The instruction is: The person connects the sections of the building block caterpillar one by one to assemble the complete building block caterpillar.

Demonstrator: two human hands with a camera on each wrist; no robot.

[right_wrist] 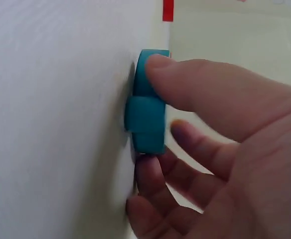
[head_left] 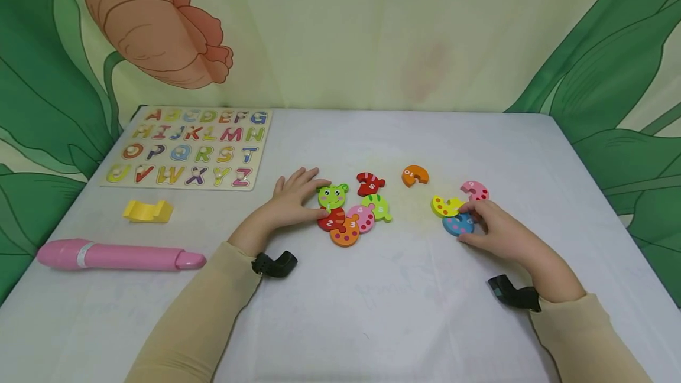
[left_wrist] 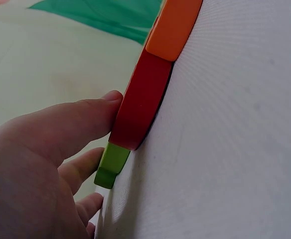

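My left hand [head_left: 289,198] lies beside a wooden caterpillar puzzle, fingers spread. Its thumb touches the red piece marked 2 [head_left: 331,221] and a finger rests at the smiling green head piece [head_left: 332,197]. From there the joined chain curves on through an orange piece [head_left: 344,234], a pink piece [head_left: 364,217] and a green piece [head_left: 377,207]. Over on the right, my right hand [head_left: 497,232] pinches a blue spotted piece [head_left: 457,225] between thumb and fingers. The right wrist view shows the blue piece's edge [right_wrist: 148,114] under the thumb. Touching or close to it is a yellow piece [head_left: 443,207].
Loose pieces lie near: a red striped one [head_left: 369,184], an orange one [head_left: 412,175] and a pink one [head_left: 481,192]. At left are an alphabet board [head_left: 186,142], a yellow block [head_left: 148,212] and a pink pen-shaped toy [head_left: 127,256], all on the white-covered table [head_left: 362,324].
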